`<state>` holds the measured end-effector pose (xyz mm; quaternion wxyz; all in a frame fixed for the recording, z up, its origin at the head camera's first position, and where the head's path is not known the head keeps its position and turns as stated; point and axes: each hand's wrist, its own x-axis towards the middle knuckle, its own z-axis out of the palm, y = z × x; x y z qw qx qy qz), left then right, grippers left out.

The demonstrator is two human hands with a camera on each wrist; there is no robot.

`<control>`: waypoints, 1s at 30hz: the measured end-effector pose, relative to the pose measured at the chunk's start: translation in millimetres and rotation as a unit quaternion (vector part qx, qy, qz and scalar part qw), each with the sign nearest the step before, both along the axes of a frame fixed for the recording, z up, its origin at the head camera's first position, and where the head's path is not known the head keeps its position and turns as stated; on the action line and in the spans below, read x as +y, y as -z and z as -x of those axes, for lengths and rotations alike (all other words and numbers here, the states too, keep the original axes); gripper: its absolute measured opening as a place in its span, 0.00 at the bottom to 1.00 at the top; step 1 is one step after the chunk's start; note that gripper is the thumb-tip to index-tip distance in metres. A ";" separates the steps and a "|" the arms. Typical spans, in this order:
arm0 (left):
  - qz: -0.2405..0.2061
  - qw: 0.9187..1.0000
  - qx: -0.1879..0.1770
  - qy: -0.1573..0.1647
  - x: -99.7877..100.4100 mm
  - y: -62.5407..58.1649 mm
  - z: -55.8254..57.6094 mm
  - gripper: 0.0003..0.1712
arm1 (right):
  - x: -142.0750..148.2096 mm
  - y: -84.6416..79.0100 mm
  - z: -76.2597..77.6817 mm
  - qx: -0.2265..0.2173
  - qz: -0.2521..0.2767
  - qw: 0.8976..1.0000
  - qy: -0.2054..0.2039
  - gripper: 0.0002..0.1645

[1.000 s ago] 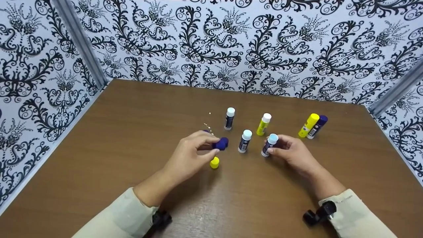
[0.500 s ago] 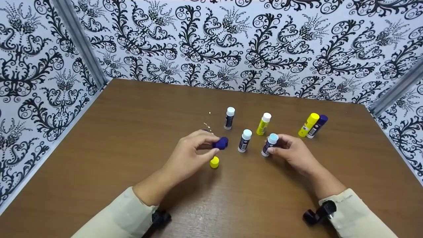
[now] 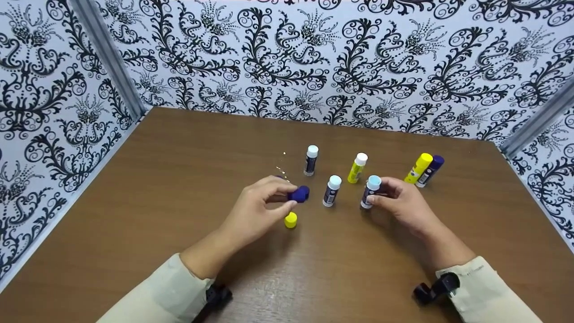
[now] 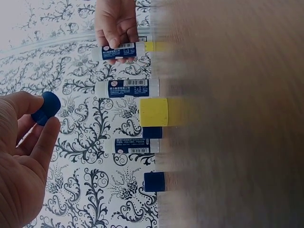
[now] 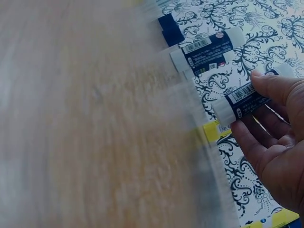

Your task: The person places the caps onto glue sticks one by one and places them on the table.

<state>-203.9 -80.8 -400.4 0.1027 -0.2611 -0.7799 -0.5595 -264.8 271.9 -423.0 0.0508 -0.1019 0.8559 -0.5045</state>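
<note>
The left hand (image 3: pixel 260 206) pinches a dark-blue cap (image 4: pixel 46 108) between thumb and fingertips, just beyond the yellow cap (image 3: pixel 290 220) standing on the table (image 3: pixel 188 152). The right hand (image 3: pixel 406 204) grasps an uncapped glue stick (image 3: pixel 367 195), thumb and fingers wrapped about its label (image 5: pixel 244 100); that stick is to the right of the yellow cap and farther from the person.

The tube should be light and stiff, hard plastic that is unlikely to dent, though its smooth wall might slip under a loose hold. Its printed middle looks the best place to take it, clear of the pale top (image 3: pixel 374 180). The blue cap, smaller and lighter, is probably rigid too and best taken by its sides.

The held stick's long axis runs near upright, pale top pointing up and white base down. Which end of the held cap is hollow is hard to make out behind the fingers.

Beyond and to the right of the yellow cap stand a blue-labelled stick (image 3: pixel 330 194) and a yellow-labelled stick (image 3: pixel 356 171), both bare-topped; farther right stand a capped yellow stick (image 3: pixel 419 168) and a capped blue stick (image 3: pixel 432 171).
</note>
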 end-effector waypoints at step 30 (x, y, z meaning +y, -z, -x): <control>0.005 1.000 -0.004 0.005 8.1 -4.8 0.9 0.15 | -9.0 -14.5 -14.5 0.025 0.040 0.999 -0.008 0.26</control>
